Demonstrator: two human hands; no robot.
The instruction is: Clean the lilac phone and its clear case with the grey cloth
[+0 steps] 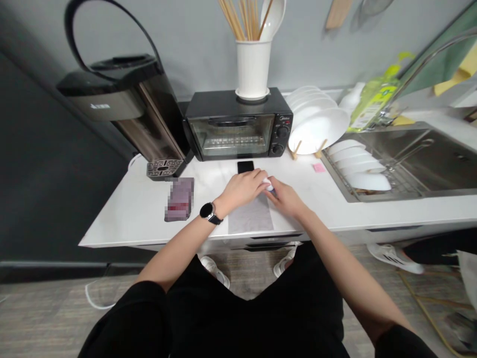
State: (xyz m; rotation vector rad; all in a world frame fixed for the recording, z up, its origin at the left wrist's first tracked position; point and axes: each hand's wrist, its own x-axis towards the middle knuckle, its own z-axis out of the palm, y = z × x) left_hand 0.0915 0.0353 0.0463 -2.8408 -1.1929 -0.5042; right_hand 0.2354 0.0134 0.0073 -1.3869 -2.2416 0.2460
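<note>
Both my hands meet over the counter, close together around a small white rounded object (267, 184) whose kind I cannot make out. My right hand (283, 195) has its fingers closed on it from the right. From the left, my left hand (244, 190), with a black watch (207, 211) on the wrist, bends its fingers over the same object and partly hides it. Beneath the hands lies a flat grey cloth (250, 218) near the counter's front edge. Just behind my left hand, a black phone-like slab (245, 166) shows its far end.
A black toaster oven (231, 127) carries a white cup of chopsticks (253, 67). Left are a water dispenser (149, 107) and a blurred-out purple item (179, 200). Right are white plates (318, 130), a pink note (319, 168) and a sink (439, 169) with dishes. Another person's shoe (395, 257) shows at lower right.
</note>
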